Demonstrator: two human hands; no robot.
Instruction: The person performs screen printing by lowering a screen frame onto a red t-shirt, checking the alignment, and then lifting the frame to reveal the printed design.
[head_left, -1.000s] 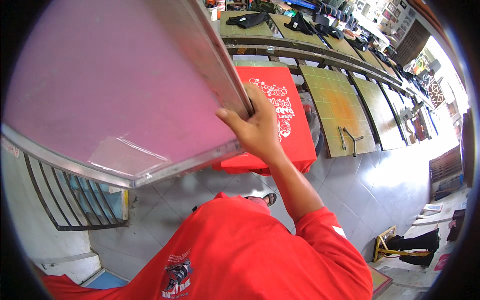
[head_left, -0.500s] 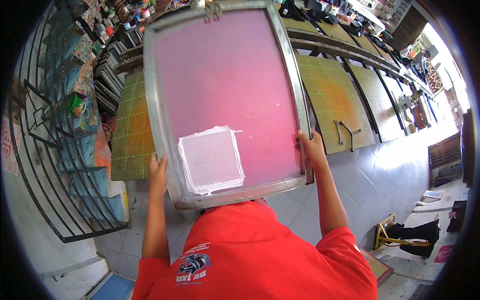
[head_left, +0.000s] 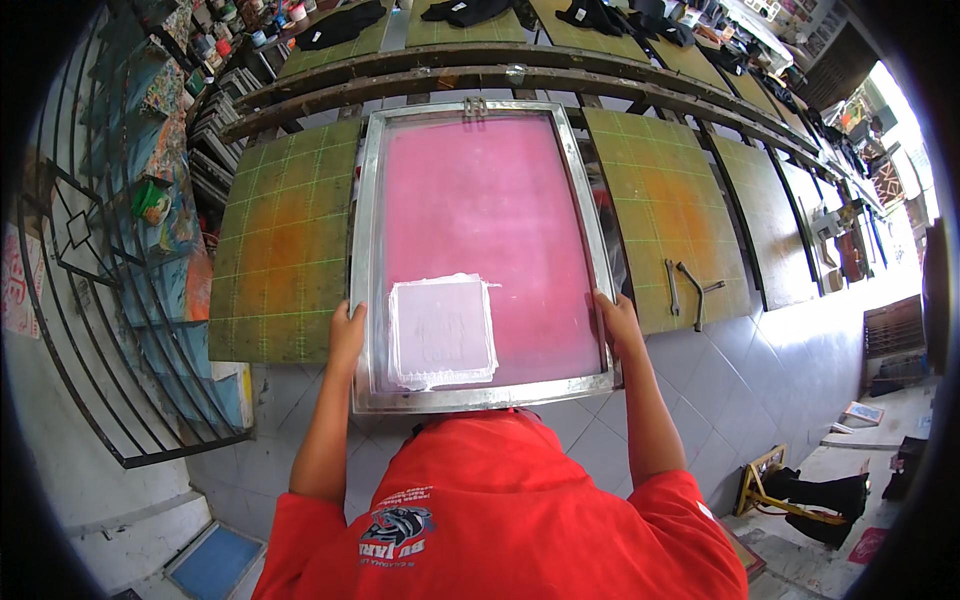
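Note:
A large screen printing frame [head_left: 600, 255] with a metal rim and pink mesh [head_left: 480, 200] is in front of me. Near its lower left corner the mesh bears a pale rectangle [head_left: 442, 330] edged in white, with a faint design inside. My left hand [head_left: 346, 335] grips the left side of the rim, and my right hand [head_left: 622, 322] the right side, both close to the near end. Small metal fittings [head_left: 474, 110] sit on the far rim, just before the rails. Whether the frame rests on anything underneath is hidden.
Olive boards with green grid lines flank the frame, one at left [head_left: 285, 240], one at right [head_left: 660, 205]. Two wrench-like tools [head_left: 673, 285] lie on the right board. Beyond run long rails [head_left: 400, 90] and boards with black garments [head_left: 342, 25]. A black metal railing [head_left: 110, 365] curves at left.
The frame has come down and away from me, straightening from its leftward tilt. Its far end is now near the rails, uncovering the boards and garments behind. Both hands have kept their grip.

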